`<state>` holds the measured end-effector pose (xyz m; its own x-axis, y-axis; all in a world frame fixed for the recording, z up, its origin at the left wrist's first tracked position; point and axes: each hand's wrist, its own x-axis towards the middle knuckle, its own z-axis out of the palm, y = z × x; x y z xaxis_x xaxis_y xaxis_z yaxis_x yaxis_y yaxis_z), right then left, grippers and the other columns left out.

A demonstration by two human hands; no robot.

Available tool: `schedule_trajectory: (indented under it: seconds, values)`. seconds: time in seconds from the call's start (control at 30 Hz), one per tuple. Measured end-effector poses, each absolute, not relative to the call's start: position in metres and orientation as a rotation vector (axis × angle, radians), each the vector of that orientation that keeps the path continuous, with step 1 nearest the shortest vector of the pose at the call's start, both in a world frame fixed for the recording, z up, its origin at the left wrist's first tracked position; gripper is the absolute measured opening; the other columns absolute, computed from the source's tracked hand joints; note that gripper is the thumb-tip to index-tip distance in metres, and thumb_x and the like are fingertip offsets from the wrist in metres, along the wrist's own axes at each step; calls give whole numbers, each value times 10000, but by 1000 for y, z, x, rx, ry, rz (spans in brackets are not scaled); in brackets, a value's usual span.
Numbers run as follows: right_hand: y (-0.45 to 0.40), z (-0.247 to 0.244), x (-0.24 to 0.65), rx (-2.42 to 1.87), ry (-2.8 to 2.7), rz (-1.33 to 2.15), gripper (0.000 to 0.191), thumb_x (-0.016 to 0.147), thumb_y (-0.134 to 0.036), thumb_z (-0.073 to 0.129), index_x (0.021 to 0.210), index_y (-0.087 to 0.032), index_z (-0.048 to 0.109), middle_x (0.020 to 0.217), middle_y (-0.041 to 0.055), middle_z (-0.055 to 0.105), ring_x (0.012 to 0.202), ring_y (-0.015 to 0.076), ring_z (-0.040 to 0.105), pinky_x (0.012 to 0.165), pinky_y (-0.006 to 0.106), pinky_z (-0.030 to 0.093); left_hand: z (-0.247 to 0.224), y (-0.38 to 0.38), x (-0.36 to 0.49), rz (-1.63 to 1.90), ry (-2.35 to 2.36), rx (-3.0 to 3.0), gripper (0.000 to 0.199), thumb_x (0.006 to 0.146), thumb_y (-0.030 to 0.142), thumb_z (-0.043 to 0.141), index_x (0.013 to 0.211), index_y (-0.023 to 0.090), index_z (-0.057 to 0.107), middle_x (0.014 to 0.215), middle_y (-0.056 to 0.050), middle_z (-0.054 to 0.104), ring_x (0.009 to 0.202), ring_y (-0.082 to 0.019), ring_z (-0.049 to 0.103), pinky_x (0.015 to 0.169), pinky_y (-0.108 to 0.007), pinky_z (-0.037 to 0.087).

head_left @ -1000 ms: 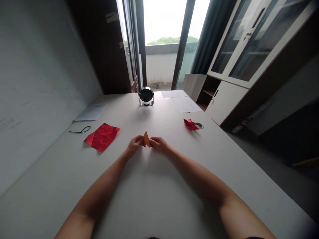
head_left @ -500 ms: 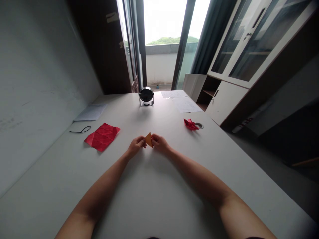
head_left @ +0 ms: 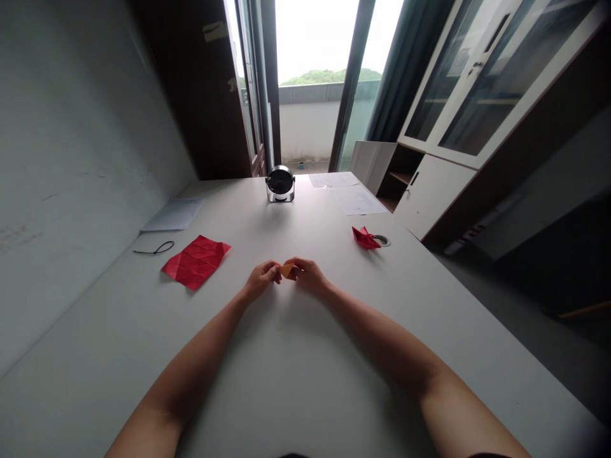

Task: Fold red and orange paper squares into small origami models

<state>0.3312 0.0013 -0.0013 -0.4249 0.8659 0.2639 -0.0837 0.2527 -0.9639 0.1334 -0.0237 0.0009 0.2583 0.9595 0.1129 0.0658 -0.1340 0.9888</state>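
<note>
A small piece of folded orange paper (head_left: 287,271) is held between my two hands above the middle of the table. My left hand (head_left: 262,278) pinches its left end between thumb and fingers. On the other side, my right hand (head_left: 305,275) grips the paper's right part, with the fingertips curled over its top edge. The fingers cover both ends of the paper, so its full shape is hidden. To the left lies a creased red paper sheet (head_left: 196,262), spread out. A folded red paper boat (head_left: 365,238) sits to the right.
The white table (head_left: 296,381) carries a black cable tie loop (head_left: 155,249) and papers (head_left: 174,214) at the left wall. A round black device on a metal stand (head_left: 280,183) is at the back. More sheets (head_left: 358,199) lie back right; a tape roll (head_left: 382,240) touches the boat.
The orange paper showed a flat triangle before; now it looks lower and bent open. My right fingers have shifted left over its top. My left hand has barely moved.
</note>
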Motion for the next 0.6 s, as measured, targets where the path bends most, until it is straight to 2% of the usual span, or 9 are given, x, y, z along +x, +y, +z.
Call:
schedule_trajectory:
  seconds: [0.13, 0.37, 0.6]
  values:
    - [5, -4, 332, -791, -1635, 1286, 217, 776, -287, 625, 913, -165, 741, 805, 66, 693, 726, 181, 608, 636, 292, 485, 3, -24, 134, 1059, 1030, 1459, 288, 893, 404, 577, 950, 128, 636, 680, -33, 665, 606, -143, 617, 619, -261, 446]
    - [12, -13, 334, -756, -1695, 1231, 286, 766, -203, 553, 962, -160, 757, 904, 82, 704, 807, 192, 634, 708, 298, 499, 2, -24, 133, 1068, 1028, 1438, 290, 875, 401, 596, 962, 128, 640, 673, -27, 665, 619, -145, 617, 622, -255, 440]
    - [11, -14, 333, -719, -1690, 1279, 265, 787, -246, 584, 978, -156, 744, 934, 84, 708, 845, 204, 644, 783, 342, 509, 4, -24, 134, 1081, 1032, 1417, 270, 855, 379, 613, 959, 132, 639, 647, -11, 655, 605, -138, 603, 623, -254, 437]
